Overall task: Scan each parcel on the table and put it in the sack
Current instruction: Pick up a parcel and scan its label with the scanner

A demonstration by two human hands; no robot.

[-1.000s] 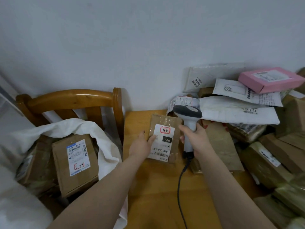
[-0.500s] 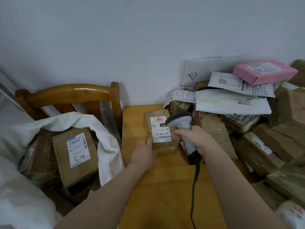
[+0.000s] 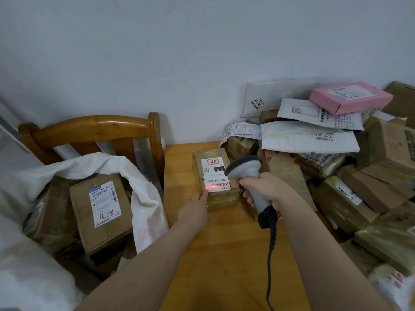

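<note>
The right hand point(image 3: 267, 189) grips a grey barcode scanner point(image 3: 244, 169), whose red line falls on the label of a taped brown parcel point(image 3: 221, 198) lying flat on the wooden table point(image 3: 224, 248). The left hand point(image 3: 195, 211) rests straight fingers against the parcel's near-left corner, grasping nothing. The white sack point(image 3: 144, 198) gapes just left of the table.

A brown parcel point(image 3: 216, 194) is lying near the table's point(image 3: 224, 254) far edge, label up. The left hand point(image 3: 195, 212) is touching its near left corner with straight fingers. The right hand point(image 3: 267, 190) is gripping a grey scanner point(image 3: 243, 168) by the handle, and a red line is glowing across the label's barcode. A pile of parcels point(image 3: 336, 198) is crowding the table's right side, a pink box point(image 3: 350, 97) topping it. Beyond the left edge, a white sack point(image 3: 143, 198) is gaping open on a wooden chair point(image 3: 96, 129), holding a labelled box point(image 3: 101, 212).
</note>
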